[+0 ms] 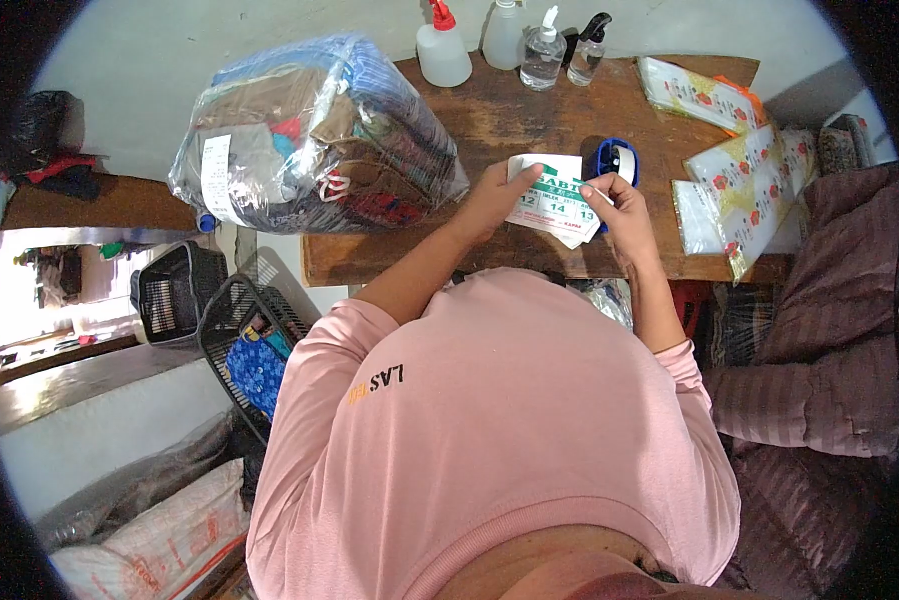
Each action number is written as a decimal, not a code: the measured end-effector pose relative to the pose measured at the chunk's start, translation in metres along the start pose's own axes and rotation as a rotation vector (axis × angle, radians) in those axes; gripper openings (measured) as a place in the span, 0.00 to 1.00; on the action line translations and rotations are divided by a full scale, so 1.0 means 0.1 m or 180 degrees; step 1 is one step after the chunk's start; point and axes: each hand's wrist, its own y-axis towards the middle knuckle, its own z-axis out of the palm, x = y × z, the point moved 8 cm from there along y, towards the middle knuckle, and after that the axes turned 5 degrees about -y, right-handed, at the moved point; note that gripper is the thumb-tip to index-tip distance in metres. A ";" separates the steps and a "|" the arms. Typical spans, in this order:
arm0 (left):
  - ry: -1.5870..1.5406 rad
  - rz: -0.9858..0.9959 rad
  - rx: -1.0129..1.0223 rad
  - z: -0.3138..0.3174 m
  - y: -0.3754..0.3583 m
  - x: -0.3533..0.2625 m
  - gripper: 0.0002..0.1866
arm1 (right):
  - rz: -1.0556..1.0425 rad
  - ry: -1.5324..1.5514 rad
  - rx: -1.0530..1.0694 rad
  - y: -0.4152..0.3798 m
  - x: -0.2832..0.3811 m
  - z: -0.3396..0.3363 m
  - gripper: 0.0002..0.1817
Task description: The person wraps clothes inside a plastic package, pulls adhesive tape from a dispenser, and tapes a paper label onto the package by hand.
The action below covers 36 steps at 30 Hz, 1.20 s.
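Note:
Several white paper slips (557, 205) with green and red print, some bearing numbers, are held in a fanned stack above the wooden table's front part. My left hand (500, 200) grips the stack's left side, thumb on top. At the right side, my right hand (619, 205) pinches the slips between thumb and fingers. Just behind my right hand stands a blue tape dispenser (603, 158), partly hidden by the hand. To the left of my left hand lies a large clear plastic bag of folded clothes (319, 135), with a white printed label (215, 178) on it.
Spray and pump bottles (443, 50) stand along the wooden table's (489, 110) back edge. Printed plastic packets (739, 190) lie at the right. Black baskets (231, 335) are at the lower left, beside a ledge. Dark striped fabric (819, 380) hangs at the right.

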 end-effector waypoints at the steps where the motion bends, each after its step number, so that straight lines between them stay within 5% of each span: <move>1: -0.0326 -0.0178 0.0054 0.00 0.01 0.04 0.25 | 0.0010 -0.0064 0.0010 0.00 0.00 0.00 0.07; 6: -0.0818 -0.0838 0.0017 0.05 -0.06 0.08 0.30 | -0.0418 -0.0246 0.0017 0.02 0.22 0.00 0.07; 15: -0.0569 -0.0673 0.0395 0.03 0.03 0.09 0.29 | -0.0144 0.0085 -0.0137 0.09 0.23 0.01 0.10; 16: -0.0523 -0.0363 0.0038 -0.05 0.05 0.04 0.29 | -0.0233 -0.0031 -0.0229 0.09 0.28 0.01 0.09; 19: -0.0289 0.0137 -0.0651 -0.21 0.06 0.00 0.27 | -0.1261 -0.1135 -0.1341 -0.05 0.69 -0.12 0.07; 21: -0.0027 -0.0100 -0.0600 -0.31 0.10 0.08 0.25 | -0.2289 -0.2105 -0.1333 -0.16 0.89 0.01 0.07; 23: -0.0809 -0.0435 -0.0108 -0.05 0.08 0.11 0.25 | -0.2961 -0.2629 -0.1133 -0.28 0.97 0.24 0.10; 25: -0.1379 -0.0750 0.0189 0.11 0.03 0.09 0.22 | -0.3067 -0.2937 -0.0718 -0.34 0.86 0.49 0.14; 29: -0.1174 -0.0143 -0.0023 0.03 0.15 0.05 0.19 | -0.2852 -0.3059 -0.0085 -0.31 0.62 0.77 0.18; 36: 0.0632 -0.0329 0.0985 -0.01 0.10 0.02 0.16 | -0.1888 -0.1754 -0.0809 -0.03 0.90 0.21 0.20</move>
